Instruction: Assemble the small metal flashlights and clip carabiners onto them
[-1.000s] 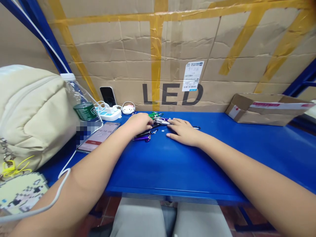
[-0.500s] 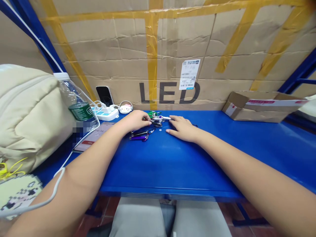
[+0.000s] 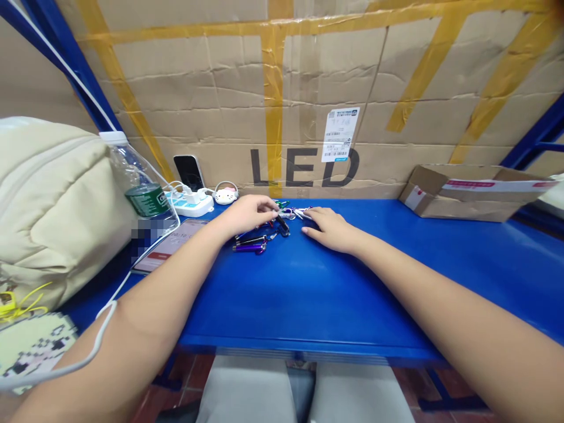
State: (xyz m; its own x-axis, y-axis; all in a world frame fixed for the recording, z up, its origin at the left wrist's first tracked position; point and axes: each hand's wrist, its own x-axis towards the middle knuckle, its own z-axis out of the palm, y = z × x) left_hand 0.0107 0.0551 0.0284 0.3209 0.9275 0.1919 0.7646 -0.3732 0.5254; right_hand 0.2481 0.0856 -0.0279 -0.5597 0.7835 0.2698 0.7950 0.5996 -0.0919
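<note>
On the blue table [image 3: 308, 299] lies a pile of small tube-shaped keychains with clips and rings. My left hand [image 3: 251, 216] is over the pile, thumb and fingers pinched on a black tube-shaped keychain [image 3: 282, 225] that slants down to the right. Below that hand rest a purple tube-shaped keychain [image 3: 247, 248] and another dark one [image 3: 252, 240]. A green clip [image 3: 283, 204] shows behind its fingers. Palm down and fingers stretched, my right hand [image 3: 330, 230] lies on the table, its fingertips by a silver-white tube-shaped keychain [image 3: 301, 213].
To the left stand a beige bag [image 3: 57, 205], a water bottle [image 3: 143, 188], a phone [image 3: 170, 247] and a white power strip [image 3: 194, 203] with cables. An open cardboard box [image 3: 467, 197] sits at right. A large LED carton [image 3: 220, 106] walls the back.
My left hand has shifted slightly right, and the black tube-shaped keychain is now tilted in its fingers. My right hand has stayed almost in place, fingers still extended.
</note>
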